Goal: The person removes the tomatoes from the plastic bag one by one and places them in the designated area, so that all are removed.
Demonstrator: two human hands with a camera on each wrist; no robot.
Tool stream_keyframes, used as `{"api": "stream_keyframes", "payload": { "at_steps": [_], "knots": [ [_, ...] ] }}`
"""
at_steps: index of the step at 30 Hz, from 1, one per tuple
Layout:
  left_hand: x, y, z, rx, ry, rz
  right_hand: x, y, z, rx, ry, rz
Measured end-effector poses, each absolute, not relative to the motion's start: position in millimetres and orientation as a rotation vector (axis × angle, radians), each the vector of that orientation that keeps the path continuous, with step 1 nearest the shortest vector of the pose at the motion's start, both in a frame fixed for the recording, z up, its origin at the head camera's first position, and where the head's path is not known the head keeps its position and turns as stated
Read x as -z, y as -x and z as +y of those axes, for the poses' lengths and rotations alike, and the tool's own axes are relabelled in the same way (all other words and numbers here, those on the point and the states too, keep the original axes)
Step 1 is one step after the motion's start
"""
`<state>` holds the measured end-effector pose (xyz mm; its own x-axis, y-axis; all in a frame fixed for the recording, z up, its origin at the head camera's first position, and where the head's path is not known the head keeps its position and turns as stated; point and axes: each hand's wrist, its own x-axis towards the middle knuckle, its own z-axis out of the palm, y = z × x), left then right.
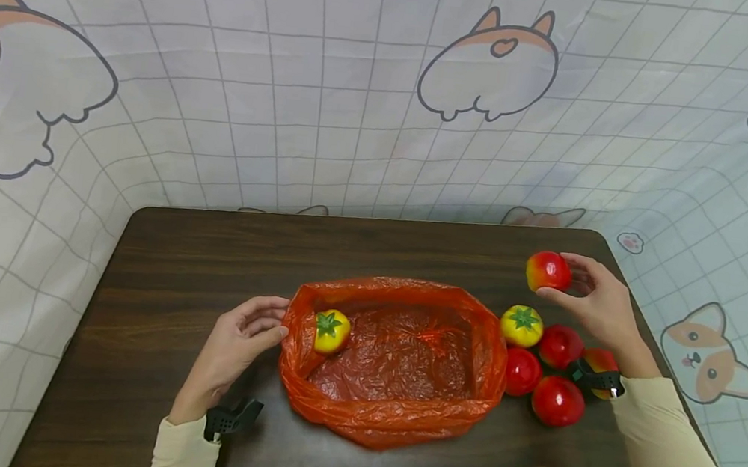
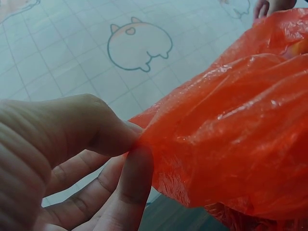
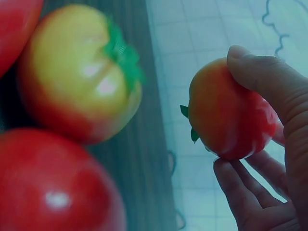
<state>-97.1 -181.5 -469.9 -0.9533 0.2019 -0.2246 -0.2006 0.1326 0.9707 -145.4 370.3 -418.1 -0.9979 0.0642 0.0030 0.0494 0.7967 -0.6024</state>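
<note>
An orange-red plastic bag stands with its mouth spread wide on the table. My left hand pinches its left rim between thumb and fingers, and the film stretches away from the fingertips in the left wrist view. Inside the bag, at its left end, lies a yellow tomato with a green leafy top. My right hand grips a shiny red-and-yellow tomato above the table's back right. In the right wrist view, thumb and fingers hold this tomato from opposite sides, green leaves pointing away from the palm.
Right of the bag, several fruits cluster: a yellow tomato with green leaves and glossy red ones, such as the red fruit at the front. The right forearm passes over part of them. A patterned curtain rises behind the dark wooden table.
</note>
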Motion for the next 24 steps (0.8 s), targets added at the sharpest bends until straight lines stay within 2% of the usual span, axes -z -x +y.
{"api": "stream_keyframes", "payload": {
  "at_steps": [24],
  "knots": [
    [472, 98, -180, -1.863, 0.054, 2.115, 457, 155, 401, -0.916, 0.23, -3.193]
  ]
}}
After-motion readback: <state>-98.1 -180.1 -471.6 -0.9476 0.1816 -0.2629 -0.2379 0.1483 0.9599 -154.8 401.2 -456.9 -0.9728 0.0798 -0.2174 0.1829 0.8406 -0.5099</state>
